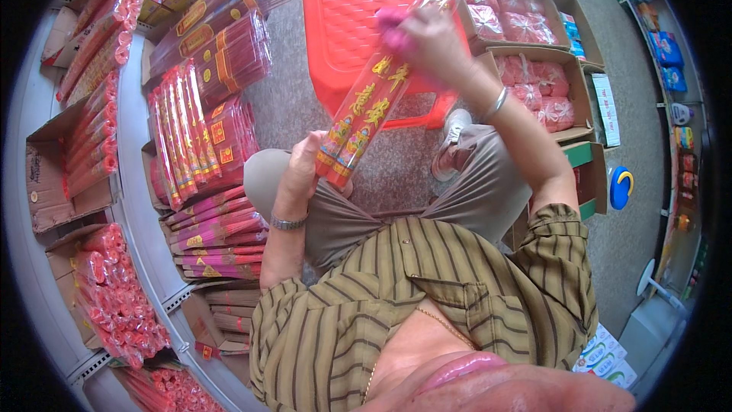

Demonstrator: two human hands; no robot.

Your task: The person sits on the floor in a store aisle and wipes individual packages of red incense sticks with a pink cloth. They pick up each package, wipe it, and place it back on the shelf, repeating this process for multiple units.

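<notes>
A clear-wrapped pack of long red candles (pixel 366 109) with gold characters slants over my knees and a red plastic stool (pixel 366 23). At its lower end, my left hand (pixel 306 160) grips the pack, the thumb along its edge. My right hand (pixel 426 40), blurred, holds a bunched pink cloth (pixel 394 31) against the upper part of the pack. The cloth hides some of the wrapping there. Part of the stool's top lies behind the pack and my right hand.
Shelves at the left hold wrapped red candles (pixel 186 131), incense bundles (pixel 234 57) and open cartons (pixel 74 183). Cardboard boxes of pink wrapped packs (pixel 537 88) stand right of the stool. Beyond them are a blue round object (pixel 620 187) on the floor and another stocked shelf (pixel 666 126).
</notes>
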